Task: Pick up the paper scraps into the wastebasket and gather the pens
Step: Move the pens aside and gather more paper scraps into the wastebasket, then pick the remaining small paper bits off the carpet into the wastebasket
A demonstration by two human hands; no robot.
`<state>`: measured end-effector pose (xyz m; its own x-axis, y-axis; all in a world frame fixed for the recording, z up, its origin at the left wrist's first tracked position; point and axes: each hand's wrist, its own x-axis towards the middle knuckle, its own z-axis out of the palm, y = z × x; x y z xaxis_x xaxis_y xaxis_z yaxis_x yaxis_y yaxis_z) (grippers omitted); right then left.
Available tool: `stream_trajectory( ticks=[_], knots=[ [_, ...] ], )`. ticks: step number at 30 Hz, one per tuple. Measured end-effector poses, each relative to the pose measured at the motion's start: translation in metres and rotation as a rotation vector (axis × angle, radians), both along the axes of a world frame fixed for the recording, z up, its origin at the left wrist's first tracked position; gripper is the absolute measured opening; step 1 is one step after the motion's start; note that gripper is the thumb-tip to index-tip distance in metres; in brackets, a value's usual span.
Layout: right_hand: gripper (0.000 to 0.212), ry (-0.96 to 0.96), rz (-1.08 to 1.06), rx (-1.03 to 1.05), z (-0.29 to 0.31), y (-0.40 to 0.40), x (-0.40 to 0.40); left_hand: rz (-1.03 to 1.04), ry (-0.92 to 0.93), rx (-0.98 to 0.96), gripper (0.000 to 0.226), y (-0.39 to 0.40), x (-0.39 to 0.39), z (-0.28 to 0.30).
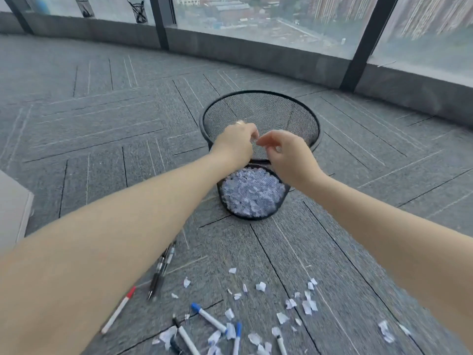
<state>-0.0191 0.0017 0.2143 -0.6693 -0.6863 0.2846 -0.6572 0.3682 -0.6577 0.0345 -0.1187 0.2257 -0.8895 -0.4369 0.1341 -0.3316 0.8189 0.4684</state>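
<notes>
Both your hands are over the mouth of the black wire-mesh wastebasket [261, 129], which stands on the carpet ahead of you with a layer of white scraps already showing through its mesh at the bottom. Your left hand [236, 140] is curled, fingertips bunched against something pale — it looks like paper, though blur keeps me from being sure. Your right hand [286, 152] has loosely curled fingers just beside it, and I cannot tell whether it holds anything.

To do this drop well, keep both hands inside the rim line before you loosen your fingers, and rub the fingertips apart so light bits do not cling or drift outside.

Plenty remains, by my reckoning. The torn white paper scraps [261, 286] lie scattered on the floor near you, mixed with the white markers with blue caps [208, 317], a slim white pen with a red cap [119, 312] off to the left, and dark click pens [161, 271] partly under your left forearm. Pinch scraps in small clusters — the pens lie among them and could get scooped along.

The floor is grey carpet tile [102, 119] with a striped pattern, so thin scraps may snag on it. Beyond it a low grey sill runs under tall windows [256, 16] over a city, and two black mesh pen holders [138, 11] stand on the sill, well away.
</notes>
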Motion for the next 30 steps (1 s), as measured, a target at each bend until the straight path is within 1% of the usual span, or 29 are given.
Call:
stream_trajectory(
  ticks=[1, 2, 3, 5, 6, 7, 8, 10, 12, 13, 14, 16, 18, 20, 22, 24, 26, 28, 30],
  knots=[
    [0.025, 0.104, -0.005, -0.02, -0.007, 0.001, 0.008, -0.057, 0.073, -0.102, 0.033, 0.003, 0.005, -0.005],
    [0.024, 0.198, -0.035, -0.049, -0.015, 0.004, 0.017, -0.102, 0.193, -0.168, 0.033, 0.006, 0.011, -0.011],
    [0.023, 0.265, -0.086, -0.077, -0.024, 0.007, 0.027, -0.132, 0.318, -0.193, 0.034, 0.01, 0.021, -0.019],
    [0.027, 0.324, -0.169, -0.123, -0.044, 0.018, 0.05, -0.153, 0.498, -0.213, 0.036, 0.02, 0.052, -0.041],
    [0.029, 0.328, -0.172, -0.128, -0.057, 0.025, 0.063, -0.156, 0.518, -0.233, 0.036, 0.023, 0.071, -0.061],
    [0.03, 0.31, -0.151, -0.114, -0.073, 0.032, 0.076, -0.166, 0.478, -0.238, 0.034, 0.026, 0.092, -0.083],
    [0.029, 0.267, -0.115, -0.083, -0.09, 0.039, 0.087, -0.18, 0.376, -0.203, 0.033, 0.028, 0.115, -0.105],
    [0.025, 0.15, -0.018, 0.039, -0.126, 0.051, 0.106, -0.169, 0.049, -0.056, 0.033, 0.027, 0.16, -0.145],
    [0.022, 0.009, 0.05, 0.234, -0.156, 0.063, 0.123, -0.082, -0.287, 0.069, 0.035, 0.023, 0.203, -0.178],
    [0.022, -0.052, 0.065, 0.318, -0.168, 0.07, 0.131, -0.039, -0.395, 0.09, 0.037, 0.02, 0.221, -0.188],
    [0.023, -0.091, 0.073, 0.372, -0.178, 0.076, 0.14, -0.005, -0.454, 0.093, 0.038, 0.019, 0.237, -0.195],
    [0.022, -0.128, 0.085, 0.43, -0.192, 0.089, 0.158, 0.027, -0.517, 0.081, 0.035, 0.018, 0.264, -0.202],
    [0.02, -0.141, 0.099, 0.488, -0.2, 0.096, 0.174, -0.025, -0.552, 0.072, 0.031, 0.02, 0.286, -0.207],
    [0.02, -0.125, 0.125, 0.547, -0.205, 0.095, 0.184, -0.183, -0.526, -0.012, 0.028, 0.026, 0.301, -0.214],
    [0.024, -0.076, 0.176, 0.6, -0.207, 0.087, 0.189, -0.335, -0.49, -0.111, 0.033, 0.034, 0.311, -0.22],
    [0.029, -0.018, 0.231, 0.66, -0.207, 0.077, 0.192, -0.485, -0.486, -0.239, 0.037, 0.042, 0.313, -0.222],
    [0.03, 0.015, 0.266, 0.709, -0.207, 0.067, 0.195, -0.637, -0.49, -0.317, 0.044, 0.052, 0.313, -0.223],
    [0.028, 0.076, 0.307, 0.752, -0.207, 0.06, 0.196, -0.734, -0.499, -0.405, 0.05, 0.063, 0.308, -0.225],
    [0.024, 0.167, 0.355, 0.802, -0.208, 0.053, 0.196, -0.78, -0.52, -0.498, 0.045, 0.073, 0.297, -0.223]
  ],
)
